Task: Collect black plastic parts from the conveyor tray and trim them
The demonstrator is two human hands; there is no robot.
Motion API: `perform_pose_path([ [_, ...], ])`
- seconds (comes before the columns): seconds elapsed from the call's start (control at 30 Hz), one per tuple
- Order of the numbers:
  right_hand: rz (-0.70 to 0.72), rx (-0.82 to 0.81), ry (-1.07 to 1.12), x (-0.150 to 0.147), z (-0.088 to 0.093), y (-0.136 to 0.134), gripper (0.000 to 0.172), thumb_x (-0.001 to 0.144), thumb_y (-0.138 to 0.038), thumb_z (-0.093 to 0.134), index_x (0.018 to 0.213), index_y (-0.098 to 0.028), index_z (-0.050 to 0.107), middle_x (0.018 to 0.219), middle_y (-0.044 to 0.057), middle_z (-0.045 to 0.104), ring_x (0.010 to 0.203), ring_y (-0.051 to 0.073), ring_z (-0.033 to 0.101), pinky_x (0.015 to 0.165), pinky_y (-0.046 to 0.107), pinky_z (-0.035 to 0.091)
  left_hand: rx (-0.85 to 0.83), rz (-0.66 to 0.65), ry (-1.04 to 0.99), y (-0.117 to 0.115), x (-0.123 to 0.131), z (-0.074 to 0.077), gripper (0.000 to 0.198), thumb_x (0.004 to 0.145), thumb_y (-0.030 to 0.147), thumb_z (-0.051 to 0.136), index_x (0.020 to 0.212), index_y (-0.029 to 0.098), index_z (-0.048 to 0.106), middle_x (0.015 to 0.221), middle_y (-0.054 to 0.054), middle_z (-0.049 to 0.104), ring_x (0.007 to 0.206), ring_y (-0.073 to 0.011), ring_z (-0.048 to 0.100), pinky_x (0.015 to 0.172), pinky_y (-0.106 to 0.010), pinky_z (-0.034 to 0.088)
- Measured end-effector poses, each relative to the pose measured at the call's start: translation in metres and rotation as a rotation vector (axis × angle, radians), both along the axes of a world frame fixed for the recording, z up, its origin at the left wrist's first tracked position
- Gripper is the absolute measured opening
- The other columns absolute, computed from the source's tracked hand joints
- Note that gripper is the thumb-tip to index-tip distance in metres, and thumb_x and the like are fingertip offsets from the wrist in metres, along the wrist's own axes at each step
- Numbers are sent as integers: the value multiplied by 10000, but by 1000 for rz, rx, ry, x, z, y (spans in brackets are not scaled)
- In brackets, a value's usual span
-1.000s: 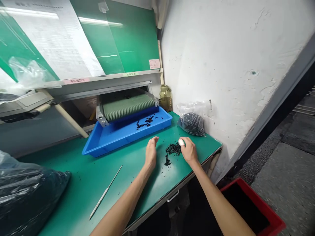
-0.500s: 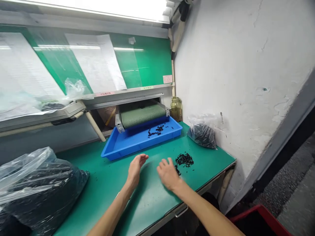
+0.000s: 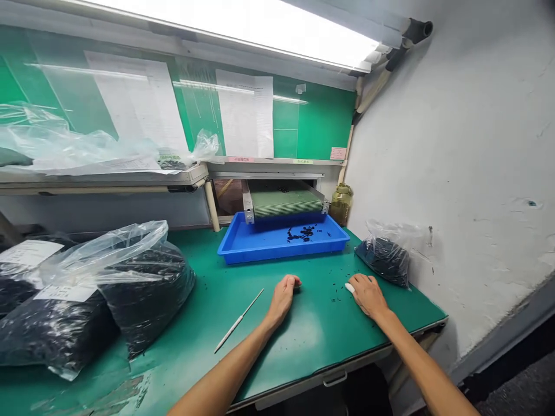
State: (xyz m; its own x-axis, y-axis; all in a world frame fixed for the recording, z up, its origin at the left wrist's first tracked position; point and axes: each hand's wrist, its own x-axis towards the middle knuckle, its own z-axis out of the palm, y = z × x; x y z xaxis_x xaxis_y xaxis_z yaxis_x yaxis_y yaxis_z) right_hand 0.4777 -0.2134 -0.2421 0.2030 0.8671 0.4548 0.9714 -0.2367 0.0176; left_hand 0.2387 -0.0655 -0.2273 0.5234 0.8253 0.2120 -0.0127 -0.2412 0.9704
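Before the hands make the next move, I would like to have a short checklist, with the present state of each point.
1. Blue tray under the end of the conveyor: ok.
2. Left hand apart from the thin tool: ok, the tool lies on the table.
3. Loose black pieces gathered together: not ok, some lie scattered beside the right hand.
4. Nothing under the right palm: cannot tell, it is hidden.
5. Bag by the wall closed: cannot tell.

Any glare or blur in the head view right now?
Head view: overhead lamp blown out to white, bright streaks across the green board; same head view: soft sheen on the tabletop between left hand and right hand, both outlines readable.
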Motion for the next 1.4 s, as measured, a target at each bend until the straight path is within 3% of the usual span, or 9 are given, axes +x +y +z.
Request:
perform_pose_path([
  [0.13, 49, 84, 64, -4, 8, -7, 278, 836, -84, 405, 954, -193, 632, 994, 96, 658, 931, 234, 588, 831, 364, 420, -73, 2, -81, 1, -3, -1, 356, 841, 473, 457, 742, 195, 656, 823, -67, 691, 848, -235, 621, 905, -394, 442],
  [0.23, 61, 174, 131, -31, 15, 2, 322, 856, -105, 365, 1007, -192, 636, 1013, 93, 667, 917, 214, 614, 800, 322, 466, -178, 33, -178, 1, 4, -3, 320, 825, 457, 498, 723, 194, 649, 787, -65, 680, 827, -231, 617, 913, -398, 438],
  [0.4, 72, 310, 238, -109, 14, 58, 369, 934, -165, 301, 1102, -192, 628, 1051, 75, 673, 944, 176, 629, 799, 269, 494, -424, 53, -383, -9, 42, 0, 331, 836, 487, 478, 800, 187, 614, 884, -84, 686, 889, -209, 639, 902, -363, 466],
  [0.5, 61, 359, 267, -129, 15, 86, 373, 955, -188, 278, 1050, -172, 639, 977, 85, 673, 892, 180, 620, 767, 268, 494, -558, -4, -469, -19, 65, 10, 404, 857, 540, 418, 874, 183, 606, 941, -98, 684, 904, -198, 654, 885, -347, 489],
  [0.67, 76, 343, 227, -78, 29, 79, 348, 949, -275, 345, 1041, -145, 654, 1032, 153, 644, 964, 266, 572, 851, 400, 466, -645, -155, -510, -24, 78, 19, 394, 846, 520, 484, 981, 172, 609, 987, -102, 684, 943, -190, 657, 842, -316, 500],
  [0.83, 84, 250, 214, -26, 60, 81, 361, 966, -296, 353, 1199, -163, 595, 1128, 153, 602, 1077, 258, 540, 934, 389, 435, -606, -188, -405, -2, 86, 4, 325, 796, 465, 607, 887, 153, 608, 794, -65, 666, 693, -143, 624, 577, -232, 431],
  [1.03, 26, -82, 282, 18, 93, 187, 284, 949, -226, 471, 1210, -196, 579, 1124, 67, 622, 983, 176, 592, 914, 322, 463, -500, -251, -284, 9, 95, -9, 325, 826, 475, 557, 864, 157, 614, 668, -8, 623, 515, -99, 524, 466, -222, 318],
  [1.2, -132, -418, 326, 58, 80, 277, 332, 930, -356, 580, 1197, -158, 568, 1158, 80, 601, 967, 194, 615, 822, 397, 536, -512, -217, -257, 11, 100, -12, 416, 849, 565, 459, 872, 164, 567, 655, 0, 591, 477, -96, 503, 448, -227, 328],
  [1.4, -249, -572, 330, 71, 62, 340, 349, 935, -355, 572, 1227, -164, 553, 1195, 87, 585, 988, 201, 611, 827, 401, 539, -531, -214, -212, 12, 105, -19, 439, 889, 565, 374, 892, 165, 556, 659, -12, 594, 490, -107, 519, 458, -232, 356],
])
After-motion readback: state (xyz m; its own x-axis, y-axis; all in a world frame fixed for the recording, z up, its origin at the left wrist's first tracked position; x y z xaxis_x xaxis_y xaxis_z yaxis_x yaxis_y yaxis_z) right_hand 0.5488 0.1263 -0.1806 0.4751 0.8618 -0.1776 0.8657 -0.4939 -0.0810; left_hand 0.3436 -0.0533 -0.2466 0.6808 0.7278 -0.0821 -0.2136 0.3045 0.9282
